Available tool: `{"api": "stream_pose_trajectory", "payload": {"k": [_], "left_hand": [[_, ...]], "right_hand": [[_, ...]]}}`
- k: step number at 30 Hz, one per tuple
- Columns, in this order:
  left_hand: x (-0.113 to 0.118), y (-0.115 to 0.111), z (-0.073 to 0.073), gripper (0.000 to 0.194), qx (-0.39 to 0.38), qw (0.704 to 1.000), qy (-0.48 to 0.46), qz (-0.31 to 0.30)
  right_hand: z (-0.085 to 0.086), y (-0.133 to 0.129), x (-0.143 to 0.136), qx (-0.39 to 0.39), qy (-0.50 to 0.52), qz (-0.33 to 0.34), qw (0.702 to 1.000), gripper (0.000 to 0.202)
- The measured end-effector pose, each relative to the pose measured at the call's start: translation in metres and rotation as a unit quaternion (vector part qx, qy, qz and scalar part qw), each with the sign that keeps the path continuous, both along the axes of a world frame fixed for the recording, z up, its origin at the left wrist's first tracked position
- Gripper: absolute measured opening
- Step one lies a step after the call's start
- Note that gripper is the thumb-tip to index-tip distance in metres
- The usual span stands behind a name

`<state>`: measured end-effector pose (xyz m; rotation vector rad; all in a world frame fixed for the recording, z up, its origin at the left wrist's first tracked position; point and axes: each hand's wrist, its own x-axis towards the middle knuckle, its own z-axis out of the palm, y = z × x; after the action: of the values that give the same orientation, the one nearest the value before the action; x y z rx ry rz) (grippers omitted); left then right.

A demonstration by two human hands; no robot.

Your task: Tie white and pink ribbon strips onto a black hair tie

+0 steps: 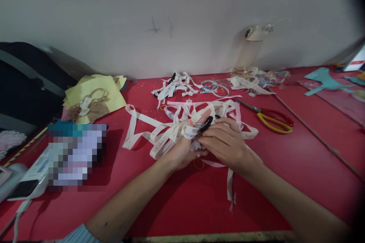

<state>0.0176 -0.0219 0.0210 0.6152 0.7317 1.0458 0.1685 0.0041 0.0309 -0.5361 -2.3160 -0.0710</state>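
Both hands meet at the middle of the red table, over a loose heap of white printed ribbon (pixel 165 136). My left hand (pixel 185 150) is closed on a strip of the ribbon, which wraps across its fingers with lettering showing. A black hair tie (pixel 207 124) sticks up between the two hands. My right hand (pixel 228 144) pinches at the hair tie and ribbon, its fingertips partly hidden. From below the right hand hangs a loose ribbon end (pixel 229 186). A thin yellow rubber band (pixel 199 163) lies just under the hands.
Scissors with yellow and red handles (pixel 273 121) lie right of the heap. Finished-looking black-and-white ribbon ties (pixel 175 85) sit behind it. A clear bottle (pixel 251 47) stands by the wall. Yellow paper (pixel 97 95) with brown cord, a black bag (pixel 25 79) and a white device (pixel 31 178) are left.
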Motion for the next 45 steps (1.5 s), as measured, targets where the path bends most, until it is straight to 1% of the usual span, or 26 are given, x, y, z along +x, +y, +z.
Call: {"api": "stream_pose_trajectory", "payload": {"k": [3,6,12,15,19,23,26,31,36,41,45], "left_hand": [[0.000,0.002,-0.003,0.061,0.003,0.999,-0.027,-0.016],[-0.001,0.003,-0.005,0.059,0.001,1.000,-0.017,-0.018],[-0.003,-0.001,0.002,0.058,0.049,0.997,0.018,-0.049],[-0.004,-0.002,0.004,0.059,0.060,0.996,0.014,-0.065],[-0.004,-0.001,0.005,0.060,0.040,0.996,-0.010,-0.081],[-0.003,0.001,0.006,0.053,0.036,0.996,-0.040,-0.067],[-0.002,0.001,0.006,0.049,0.027,0.997,-0.054,-0.052],[-0.002,0.001,0.006,0.053,0.008,0.997,-0.055,-0.054],[-0.002,0.001,0.006,0.056,0.022,0.997,-0.040,-0.066],[-0.001,0.000,0.005,0.056,0.043,0.996,-0.033,-0.067],[-0.001,0.000,0.006,0.055,0.023,0.998,-0.030,-0.059]], "right_hand": [[0.000,0.001,-0.003,-0.009,0.015,-0.014,1.000,0.014],[-0.001,0.001,-0.005,-0.007,0.039,-0.016,0.999,0.010],[0.001,0.001,-0.006,-0.023,0.030,-0.022,0.999,0.005],[-0.001,0.002,-0.002,-0.030,0.017,-0.014,0.999,0.008],[-0.005,0.007,0.006,-0.024,-0.016,0.023,0.999,0.017],[-0.007,0.010,0.007,0.003,-0.010,0.045,0.999,0.019],[-0.008,0.009,0.006,0.000,0.007,0.045,0.999,0.020],[-0.009,0.007,0.003,-0.019,0.032,0.018,0.999,0.019],[-0.002,0.004,0.000,-0.035,0.034,0.005,0.999,0.013],[0.001,0.001,-0.001,-0.067,0.012,-0.010,0.998,0.015],[-0.001,0.003,-0.001,-0.049,0.009,-0.009,0.999,0.017]]}}
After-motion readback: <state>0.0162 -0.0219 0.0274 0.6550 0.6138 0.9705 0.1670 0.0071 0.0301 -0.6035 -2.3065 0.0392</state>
